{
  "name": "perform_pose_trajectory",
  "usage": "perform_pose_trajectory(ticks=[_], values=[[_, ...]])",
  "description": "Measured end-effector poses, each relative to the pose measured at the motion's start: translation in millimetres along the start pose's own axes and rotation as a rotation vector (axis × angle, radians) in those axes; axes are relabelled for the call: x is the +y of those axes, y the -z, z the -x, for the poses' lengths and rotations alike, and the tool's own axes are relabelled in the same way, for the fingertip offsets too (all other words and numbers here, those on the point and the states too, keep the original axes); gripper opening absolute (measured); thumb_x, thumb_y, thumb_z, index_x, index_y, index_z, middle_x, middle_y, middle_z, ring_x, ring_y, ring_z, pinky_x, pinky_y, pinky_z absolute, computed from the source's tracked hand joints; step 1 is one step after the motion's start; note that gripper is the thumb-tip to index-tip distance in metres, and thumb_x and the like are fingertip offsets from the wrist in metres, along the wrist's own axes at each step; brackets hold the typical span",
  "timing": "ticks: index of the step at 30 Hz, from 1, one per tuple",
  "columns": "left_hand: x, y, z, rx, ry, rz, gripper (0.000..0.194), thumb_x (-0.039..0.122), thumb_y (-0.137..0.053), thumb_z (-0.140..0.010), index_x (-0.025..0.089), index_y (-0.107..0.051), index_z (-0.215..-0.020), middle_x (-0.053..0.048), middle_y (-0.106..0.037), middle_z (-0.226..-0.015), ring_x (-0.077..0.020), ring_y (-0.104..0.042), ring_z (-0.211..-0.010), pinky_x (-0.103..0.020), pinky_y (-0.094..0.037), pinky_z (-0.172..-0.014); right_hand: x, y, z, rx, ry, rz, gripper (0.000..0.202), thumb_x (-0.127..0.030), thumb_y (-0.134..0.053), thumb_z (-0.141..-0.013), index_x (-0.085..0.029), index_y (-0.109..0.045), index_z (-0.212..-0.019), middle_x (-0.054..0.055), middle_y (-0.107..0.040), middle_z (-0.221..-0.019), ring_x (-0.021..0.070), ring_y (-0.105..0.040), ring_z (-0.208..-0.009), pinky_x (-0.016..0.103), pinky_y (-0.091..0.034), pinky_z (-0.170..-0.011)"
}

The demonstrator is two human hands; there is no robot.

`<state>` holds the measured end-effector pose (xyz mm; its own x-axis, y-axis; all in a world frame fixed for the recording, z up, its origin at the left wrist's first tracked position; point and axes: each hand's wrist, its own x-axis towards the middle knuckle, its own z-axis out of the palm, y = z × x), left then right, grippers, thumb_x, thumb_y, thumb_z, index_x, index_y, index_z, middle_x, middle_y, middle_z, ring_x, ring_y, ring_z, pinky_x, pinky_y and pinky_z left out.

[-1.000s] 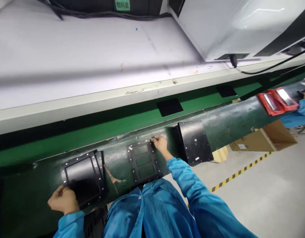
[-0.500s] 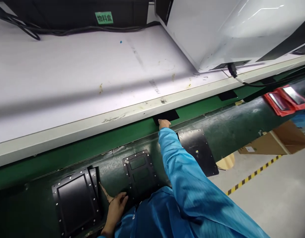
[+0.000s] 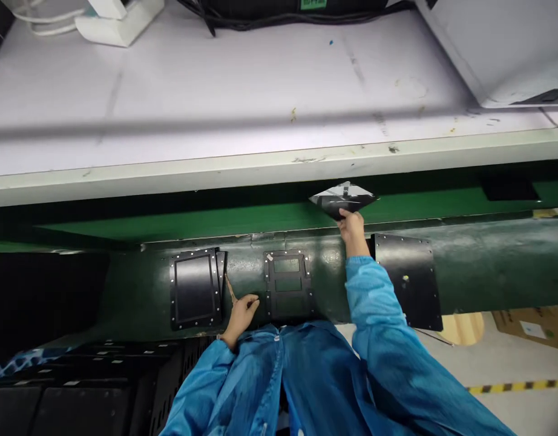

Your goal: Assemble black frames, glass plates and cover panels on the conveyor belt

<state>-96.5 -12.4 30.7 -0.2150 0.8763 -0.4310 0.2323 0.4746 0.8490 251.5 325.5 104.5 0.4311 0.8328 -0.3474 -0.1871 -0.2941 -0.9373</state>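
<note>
My right hand (image 3: pixel 352 229) grips the near corner of a thin, glossy black panel (image 3: pixel 343 200), tilted over the green strip and reflecting light. Just above the lower ledge, my left hand (image 3: pixel 242 315) is closed around a thin pointed brownish stick (image 3: pixel 230 287); its exact kind is unclear. Between the hands lies a black frame with rectangular openings (image 3: pixel 288 283), flat on the ledge. Left of my left hand rests a black bordered plate (image 3: pixel 193 287) with small holes along its edge, over another plate. A larger black plate (image 3: pixel 408 281) lies beside my right forearm.
Behind the ledge runs a green strip (image 3: pixel 261 219) with another dark sheet (image 3: pixel 509 188) at right. Above it is a white shelf (image 3: pixel 192 115) bearing a white machine (image 3: pixel 510 48). Black slotted trays (image 3: pixel 101 406) stand lower left; a cardboard box (image 3: pixel 533 327) sits lower right.
My right hand has raised the black panel from the green strip and tilted it. The view has turned and shifted left. My left hand stays near the bordered plate with the stick.
</note>
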Motion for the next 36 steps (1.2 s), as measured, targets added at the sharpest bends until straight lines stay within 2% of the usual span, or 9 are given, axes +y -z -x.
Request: perform_pose_trajectory(ticks=[3, 7, 10, 14, 19, 26, 29, 32, 36], values=[[16.0, -2.9, -1.5, -0.008, 0.068, 0.338, 0.052, 0.06, -0.083, -0.078, 0.016, -0.079, -0.106, -0.015, -0.08, -0.106, -0.0304, -0.076, -0.097, -0.047, -0.056, -0.099, 29.7, 42.8, 81.1, -0.236, 0.05, -0.159, 0.042, -0.022, -0.088, -0.066, -0.024, -0.048, -0.078, -0.006, -0.062, -0.076, 0.0114, -0.06, -0.069, 0.025, -0.053, -0.07], [44.8, -9.5, -0.8, -0.305, 0.16, 0.862, 0.072, 0.07, -0.075, -0.086, 0.019, -0.068, -0.136, -0.019, -0.071, -0.139, -0.0351, -0.069, -0.126, -0.055, -0.054, -0.11, 76.3, 78.7, 191.6, -0.54, -0.131, -0.144, 0.042, -0.035, -0.094, -0.064, -0.023, -0.061, -0.087, -0.002, -0.069, -0.081, 0.0151, -0.063, -0.072, 0.027, -0.052, -0.07], [54.3, -19.8, 10.9, -0.433, 0.251, 0.929, 0.064, 0.055, -0.084, -0.082, 0.02, -0.069, -0.134, -0.014, -0.074, -0.134, -0.0353, -0.07, -0.125, -0.055, -0.055, -0.111, 111.4, 85.7, 252.9, -0.663, -0.288, -0.161, 0.043, -0.038, -0.095, -0.064, -0.023, -0.066, -0.093, -0.002, -0.071, -0.08, 0.0162, -0.064, -0.071, 0.028, -0.051, -0.069], [44.4, -28.2, 36.9, -0.372, 0.328, 0.835, 0.059, 0.03, -0.093, -0.073, 0.016, -0.071, -0.127, -0.013, -0.08, -0.121, -0.0359, -0.073, -0.121, -0.049, -0.057, -0.111, 150.3, 88.9, 296.1, -0.703, -0.396, -0.236, 0.048, -0.041, -0.098, -0.063, -0.023, -0.07, -0.097, -0.002, -0.074, -0.084, 0.0166, -0.069, -0.078, 0.027, -0.052, -0.074], [28.1, -30.0, 56.8, -0.381, 0.347, 0.783, 0.074, 0.023, -0.095, -0.066, 0.016, -0.069, -0.135, -0.013, -0.081, -0.117, -0.0348, -0.076, -0.115, -0.049, -0.059, -0.109, 173.6, 97.5, 294.6, -0.719, -0.591, -0.236, 0.052, -0.063, -0.091, -0.071, -0.019, -0.073, -0.092, 0.004, -0.078, -0.083, 0.0195, -0.072, -0.075, 0.031, -0.057, -0.074], [29.1, -55.5, 59.8, -0.479, 0.335, 0.717, 0.069, 0.024, -0.098, -0.062, 0.015, -0.074, -0.126, -0.015, -0.081, -0.116, -0.0368, -0.075, -0.114, -0.05, -0.057, -0.107, 179.7, 88.7, 244.2, -0.571, -0.506, -0.283, 0.046, -0.045, -0.096, -0.064, -0.019, -0.072, -0.093, 0.005, -0.081, -0.086, 0.0235, -0.075, -0.077, 0.037, -0.061, -0.082], [22.0, -69.8, 54.5, -0.385, 0.258, 0.632, 0.061, 0.029, -0.097, -0.062, 0.014, -0.077, -0.117, -0.014, -0.082, -0.113, -0.0335, -0.076, -0.11, -0.046, -0.057, -0.104, 183.7, 80.4, 223.5, -0.538, -0.407, -0.193, 0.046, -0.047, -0.093, -0.066, -0.019, -0.073, -0.097, 0.004, -0.081, -0.086, 0.0236, -0.074, -0.079, 0.038, -0.059, -0.082], [5.1, -81.4, 45.8, -0.2, 0.158, 0.529, 0.052, 0.038, -0.095, -0.062, 0.015, -0.077, -0.104, -0.011, -0.082, -0.104, -0.0278, -0.075, -0.098, -0.039, -0.057, -0.095, 188.2, 69.0, 205.0, -0.497, -0.228, -0.062, 0.043, -0.048, -0.09, -0.064, -0.019, -0.074, -0.092, 0.002, -0.079, -0.084, 0.0218, -0.072, -0.082, 0.035, -0.056, -0.083], [-19.0, -88.4, 33.9, -0.062, 0.151, 0.473, 0.055, 0.047, -0.094, -0.06, 0.016, -0.075, -0.101, -0.008, -0.08, -0.092, -0.0228, -0.073, -0.085, -0.034, -0.056, -0.084, 193.3, 53.3, 187.3, -0.452, -0.052, 0.109, 0.035, -0.047, -0.081, -0.071, -0.02, -0.074, -0.093, 0.0, -0.077, -0.083, 0.0193, -0.069, -0.082, 0.032, -0.054, -0.082]])
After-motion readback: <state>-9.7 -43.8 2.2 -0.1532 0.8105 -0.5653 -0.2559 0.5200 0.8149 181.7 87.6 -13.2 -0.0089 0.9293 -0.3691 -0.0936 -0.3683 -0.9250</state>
